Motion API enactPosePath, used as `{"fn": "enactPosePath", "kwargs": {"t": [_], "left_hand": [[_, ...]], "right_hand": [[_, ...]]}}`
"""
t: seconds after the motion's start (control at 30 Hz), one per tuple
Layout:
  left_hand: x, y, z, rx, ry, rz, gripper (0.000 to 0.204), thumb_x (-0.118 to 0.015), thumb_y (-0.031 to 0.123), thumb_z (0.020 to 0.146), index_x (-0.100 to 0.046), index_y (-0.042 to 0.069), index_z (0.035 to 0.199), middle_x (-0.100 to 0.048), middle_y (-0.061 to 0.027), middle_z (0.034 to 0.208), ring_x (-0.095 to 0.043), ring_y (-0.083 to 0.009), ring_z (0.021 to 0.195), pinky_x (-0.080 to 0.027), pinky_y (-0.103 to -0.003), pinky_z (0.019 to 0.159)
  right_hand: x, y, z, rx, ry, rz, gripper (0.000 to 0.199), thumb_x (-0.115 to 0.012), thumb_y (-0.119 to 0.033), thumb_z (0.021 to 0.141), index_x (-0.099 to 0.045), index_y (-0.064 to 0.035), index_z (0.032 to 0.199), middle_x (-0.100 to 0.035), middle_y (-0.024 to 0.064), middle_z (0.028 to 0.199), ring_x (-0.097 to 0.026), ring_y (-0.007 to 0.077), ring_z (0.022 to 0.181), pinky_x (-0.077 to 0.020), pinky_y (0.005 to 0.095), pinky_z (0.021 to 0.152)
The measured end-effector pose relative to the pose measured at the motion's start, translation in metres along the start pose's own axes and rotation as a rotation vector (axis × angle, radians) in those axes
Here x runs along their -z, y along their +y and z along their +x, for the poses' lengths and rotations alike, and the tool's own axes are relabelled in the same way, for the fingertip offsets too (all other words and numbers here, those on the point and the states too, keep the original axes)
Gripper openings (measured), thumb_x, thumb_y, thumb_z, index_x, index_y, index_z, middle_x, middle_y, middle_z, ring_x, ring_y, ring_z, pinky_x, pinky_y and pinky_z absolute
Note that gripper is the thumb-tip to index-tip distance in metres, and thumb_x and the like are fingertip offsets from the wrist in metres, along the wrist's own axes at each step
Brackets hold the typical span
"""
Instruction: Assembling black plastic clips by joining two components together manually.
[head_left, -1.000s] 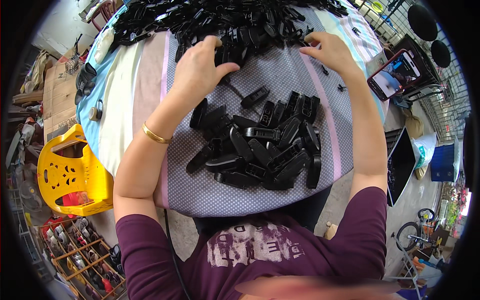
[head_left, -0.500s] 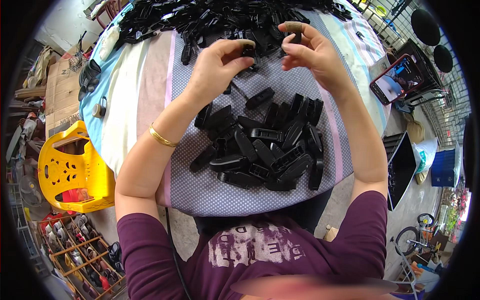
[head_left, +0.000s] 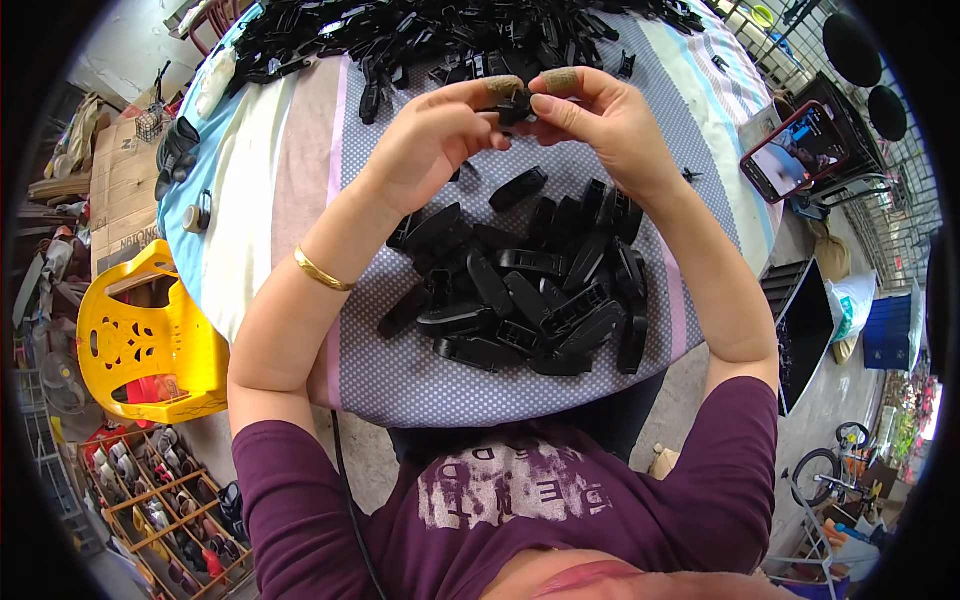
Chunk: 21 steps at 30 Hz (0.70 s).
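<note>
A small black plastic part [head_left: 514, 106] is pinched between my two hands over the cloth. My left hand [head_left: 440, 135] grips it from the left with thumb and forefinger. From the right, the thumb and forefinger of my right hand [head_left: 600, 115] close on the same part. Both forefingers have tan wraps round their tips. Its exact shape is hidden by the fingers. Nearer to me lies a loose pile of black plastic pieces [head_left: 530, 295], long and rounded. One such piece [head_left: 518, 188] lies apart at the pile's far side.
A large heap of black parts [head_left: 430, 35] spreads across the far side of the cloth-covered table [head_left: 270, 200]. A phone [head_left: 795, 155] stands at the right edge. On the floor are a yellow plastic chair [head_left: 150, 340] at left and a black bin [head_left: 805, 330] at right.
My right hand has moved left and my hands have come together. Both now pinch the black part, which my left hand held earlier.
</note>
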<state>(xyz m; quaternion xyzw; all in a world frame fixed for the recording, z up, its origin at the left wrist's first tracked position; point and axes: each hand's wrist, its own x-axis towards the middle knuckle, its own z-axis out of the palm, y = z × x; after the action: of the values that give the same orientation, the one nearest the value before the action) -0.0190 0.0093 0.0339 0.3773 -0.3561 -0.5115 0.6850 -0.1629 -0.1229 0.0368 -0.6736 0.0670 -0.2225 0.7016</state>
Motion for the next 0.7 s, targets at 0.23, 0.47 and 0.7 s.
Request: {"fn": "enactPosePath", "kwargs": {"t": [0.23, 0.47, 0.7], "left_hand": [[-0.005, -0.002, -0.003, -0.103, 0.090, 0.513, 0.031, -0.062, 0.005, 0.078, -0.057, -0.002, 0.108, -0.063, -0.0071, 0.086, -0.058, -0.0092, 0.076, -0.048, -0.021, 0.069], [-0.012, -0.004, -0.007, -0.225, 0.165, 0.763, 0.028, -0.062, 0.005, 0.079, -0.059, 0.000, 0.107, -0.064, -0.0055, 0.083, -0.058, -0.0083, 0.074, -0.048, -0.020, 0.068], [-0.013, -0.015, -0.006, -0.202, 0.198, 0.410, 0.031, -0.062, 0.007, 0.080, -0.057, 0.000, 0.110, -0.063, -0.0063, 0.093, -0.058, -0.0089, 0.082, -0.048, -0.022, 0.075]], "right_hand": [[-0.002, 0.000, -0.001, 0.012, 0.051, -0.053, 0.023, -0.060, -0.018, 0.084, -0.059, -0.0013, 0.100, -0.063, 0.0048, 0.081, -0.063, 0.0134, 0.071, -0.0484, 0.0207, 0.058], [-0.006, 0.003, -0.004, 0.014, 0.026, -0.152, 0.024, -0.058, -0.019, 0.085, -0.059, -0.0018, 0.101, -0.063, 0.0054, 0.082, -0.063, 0.0134, 0.066, -0.0477, 0.0200, 0.052], [-0.020, 0.007, -0.009, 0.109, 0.150, -0.295, 0.024, -0.058, -0.019, 0.085, -0.057, 0.0005, 0.098, -0.061, 0.0053, 0.076, -0.061, 0.0117, 0.063, -0.0474, 0.0193, 0.052]]}}
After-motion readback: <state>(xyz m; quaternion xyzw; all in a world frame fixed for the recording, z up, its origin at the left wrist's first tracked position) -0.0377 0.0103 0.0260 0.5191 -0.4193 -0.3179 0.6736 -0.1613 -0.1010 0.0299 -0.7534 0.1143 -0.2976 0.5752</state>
